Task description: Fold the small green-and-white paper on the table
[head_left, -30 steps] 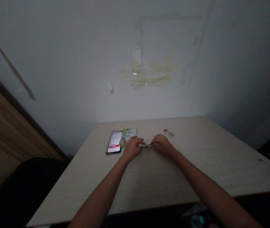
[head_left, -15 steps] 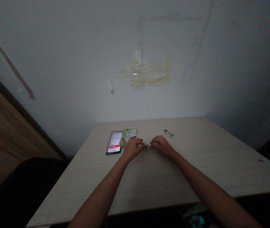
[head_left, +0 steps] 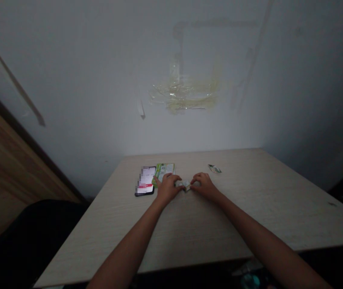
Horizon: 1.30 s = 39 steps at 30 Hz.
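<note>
A small folded piece of paper (head_left: 186,185), pale with some darker print, lies low over the table between my two hands. My left hand (head_left: 168,188) grips its left side with curved fingers, the thumb at the near edge. From the right, the fingertips of my right hand (head_left: 204,186) pinch the other side. A green-and-white printed booklet or flat packet (head_left: 164,170) lies behind my left hand, which partly covers it. Left of that is a phone (head_left: 146,180) with a lit, partly pixelated screen.
A small leaf-shaped printed piece (head_left: 214,168) lies beyond my right hand on the pale wooden table (head_left: 250,208). The wall (head_left: 99,80) behind carries yellowed clear tape (head_left: 186,94). A dark rounded shape (head_left: 39,224) stands at the left of the table.
The paper has turned and now shows a wider, paler face between my hands. My fingers have parted slightly around it; the phone and booklet stay put.
</note>
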Tool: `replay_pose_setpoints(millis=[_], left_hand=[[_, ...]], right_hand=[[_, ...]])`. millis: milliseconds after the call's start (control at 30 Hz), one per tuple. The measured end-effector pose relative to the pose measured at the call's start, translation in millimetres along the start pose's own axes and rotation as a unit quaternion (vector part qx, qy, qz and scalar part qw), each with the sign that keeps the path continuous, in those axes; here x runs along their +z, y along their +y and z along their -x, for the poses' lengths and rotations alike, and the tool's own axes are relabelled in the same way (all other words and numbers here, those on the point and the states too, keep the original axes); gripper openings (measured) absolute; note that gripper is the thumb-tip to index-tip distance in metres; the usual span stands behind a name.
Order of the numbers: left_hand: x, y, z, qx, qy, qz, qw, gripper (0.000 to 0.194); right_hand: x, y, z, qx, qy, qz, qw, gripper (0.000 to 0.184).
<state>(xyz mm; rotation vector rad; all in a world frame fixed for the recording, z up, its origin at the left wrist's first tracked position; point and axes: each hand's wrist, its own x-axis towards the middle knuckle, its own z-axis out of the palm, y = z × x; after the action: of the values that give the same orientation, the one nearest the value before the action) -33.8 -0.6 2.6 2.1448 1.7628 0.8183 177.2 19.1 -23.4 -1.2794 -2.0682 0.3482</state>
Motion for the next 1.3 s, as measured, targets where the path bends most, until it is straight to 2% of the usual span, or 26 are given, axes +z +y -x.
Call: replay_pose_setpoints(millis=[167,367,500,633,767,967,1100,1300], left_hand=[[0.8,1,-1,-0.009,0.003,0.003,1.000,0.012],[2.0,7,-1,-0.018,0.036,0.037,0.998,0.009],[2.7,11,0,-0.019,0.060,0.070,0.996,0.009],[1.3,13,0,-0.020,0.075,0.084,0.993,0.007],[-1.5,16,0,-0.026,0.077,0.096,0.992,0.004],[-3.3,21,1,-0.032,0.065,0.112,0.991,0.002],[-2.8,22,1,-0.037,0.062,0.111,0.991,0.003],[-0.4,20,1,-0.041,0.061,0.114,0.991,0.004]], right_hand=[[1,3,0,-0.012,0.006,-0.007,1.000,0.016],[5,10,-2,-0.022,0.026,-0.020,0.999,0.018],[4,13,-5,-0.031,0.038,-0.065,0.997,0.017],[-1,11,-7,-0.021,0.022,-0.122,0.992,0.018],[-4,7,-8,0.022,0.010,-0.166,0.986,0.024],[-10,-3,-7,0.042,-0.051,-0.272,0.960,0.034],[-12,-7,-6,0.056,-0.065,-0.294,0.952,0.036],[-15,-9,-6,0.039,-0.077,-0.287,0.954,0.034]])
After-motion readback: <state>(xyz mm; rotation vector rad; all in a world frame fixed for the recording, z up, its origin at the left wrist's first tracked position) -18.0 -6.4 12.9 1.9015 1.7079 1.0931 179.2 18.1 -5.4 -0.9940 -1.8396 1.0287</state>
